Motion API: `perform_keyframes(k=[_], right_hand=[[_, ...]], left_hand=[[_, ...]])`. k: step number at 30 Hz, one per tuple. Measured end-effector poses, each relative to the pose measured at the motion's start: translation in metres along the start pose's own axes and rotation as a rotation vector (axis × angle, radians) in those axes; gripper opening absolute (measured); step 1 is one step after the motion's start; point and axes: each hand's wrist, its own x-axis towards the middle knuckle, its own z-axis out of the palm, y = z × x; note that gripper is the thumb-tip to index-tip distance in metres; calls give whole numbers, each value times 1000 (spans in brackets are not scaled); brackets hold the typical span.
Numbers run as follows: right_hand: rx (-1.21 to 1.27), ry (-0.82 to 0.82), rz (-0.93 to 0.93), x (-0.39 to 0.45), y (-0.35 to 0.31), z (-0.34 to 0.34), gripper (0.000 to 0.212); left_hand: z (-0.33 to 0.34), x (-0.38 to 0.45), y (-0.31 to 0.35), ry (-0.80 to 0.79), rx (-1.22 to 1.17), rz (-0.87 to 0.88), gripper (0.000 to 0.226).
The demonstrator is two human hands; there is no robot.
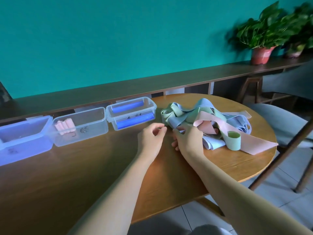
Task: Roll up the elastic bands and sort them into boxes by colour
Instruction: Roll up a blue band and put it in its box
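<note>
- A round wooden table (pixel 220 168) carries a loose heap of bands (pixel 208 119) in green, blue and pink on its far right part.
- One green band (pixel 234 140) at the near edge of the heap is partly rolled and stands on its edge on a pink strip.
- The left hand (pixel 150 138) hovers just left of the heap, fingers loosely curled, thumb and forefinger close together; whether they pinch anything I cannot tell.
- The right hand (pixel 188 138) rests at the heap's near left edge, its fingers curled down onto a blue band (pixel 211 144).
- Three clear boxes stand in a row to the left: the right box (pixel 131 112) holds blue rolls, the middle box (pixel 81 126) holds pink rolls (pixel 65 127), the left box (pixel 25 138) looks bluish.
- Two potted plants (pixel 264 34) stand on the far shelf at right.
</note>
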Motion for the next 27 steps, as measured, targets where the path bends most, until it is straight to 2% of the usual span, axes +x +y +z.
perform_keyframes(k=[5, 12, 18, 27], right_hand=[[88, 4, -56, -6, -5, -3, 15], [296, -135, -181, -23, -30, -13, 22], [470, -306, -196, -34, -86, -18, 22], [527, -376, -283, -70, -148, -13, 16]], left_hand=[[-5, -4, 1, 49, -121, -35, 13], [-29, -24, 11, 89, -277, -21, 16], [-76, -43, 36, 118, -400, -22, 35], [-178, -74, 68, 148, -314, 63, 43]])
